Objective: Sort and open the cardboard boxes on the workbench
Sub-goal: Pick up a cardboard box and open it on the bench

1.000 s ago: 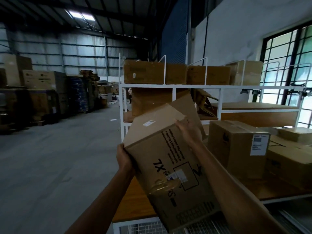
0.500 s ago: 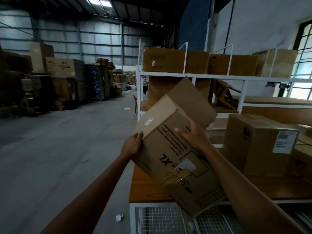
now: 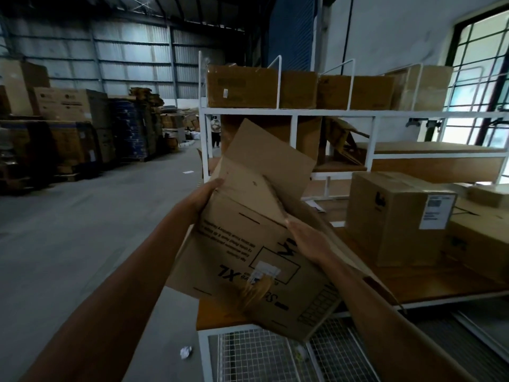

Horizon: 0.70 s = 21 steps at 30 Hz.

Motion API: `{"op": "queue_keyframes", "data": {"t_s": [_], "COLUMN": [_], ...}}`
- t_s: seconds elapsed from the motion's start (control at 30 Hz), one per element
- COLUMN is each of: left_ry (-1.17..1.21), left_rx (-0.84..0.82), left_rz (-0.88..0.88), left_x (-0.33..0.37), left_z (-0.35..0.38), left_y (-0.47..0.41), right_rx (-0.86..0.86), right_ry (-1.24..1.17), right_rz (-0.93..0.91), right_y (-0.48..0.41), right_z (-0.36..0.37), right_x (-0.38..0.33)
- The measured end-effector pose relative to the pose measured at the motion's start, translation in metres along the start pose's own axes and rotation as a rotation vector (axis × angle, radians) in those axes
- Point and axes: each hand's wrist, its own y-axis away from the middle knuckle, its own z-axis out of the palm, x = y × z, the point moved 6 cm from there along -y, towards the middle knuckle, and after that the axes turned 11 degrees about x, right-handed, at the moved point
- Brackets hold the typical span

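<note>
Head view showed the XL box [image 3: 248,257] held tilted in the air over the near left corner of the table [image 3: 413,279], its far flaps [image 3: 270,158] already loose. The left hand [image 3: 205,193] gripped the box's upper left edge with curled fingers [image 3: 217,183]. The right hand [image 3: 308,241] gripped the right edge, its fingertips hidden behind the panel.

Judged step: opening this box. The next move likely called for spreading the flaps apart.

Open floor [image 3: 96,216] lay to the left. A sealed box [image 3: 394,216] stood near on the right, and the rack [image 3: 330,114] stood beyond.
</note>
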Motion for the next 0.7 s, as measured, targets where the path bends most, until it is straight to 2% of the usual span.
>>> {"op": "queue_keyframes", "data": {"t_s": [0.3,0.47,0.6,0.7], "left_ry": [0.150,0.226,0.225,0.216], "left_rx": [0.057,0.090,0.133,0.149], "left_rz": [-0.105,-0.178,-0.305,-0.303], "left_x": [-0.043,-0.096,-0.156,-0.172], "left_z": [-0.009,-0.018,-0.008,0.001], "left_y": [0.011,0.017,0.021,0.015], "right_rx": [-0.081,-0.120,-0.092,-0.035], "right_ry": [0.020,0.235,0.474,0.553], "right_rz": [-0.030,-0.039,-0.085,-0.097], "right_y": [0.001,0.013,0.027,0.033], "right_z": [0.008,0.022,0.038,0.041], "right_x": [-0.001,-0.001,0.013,0.024]}}
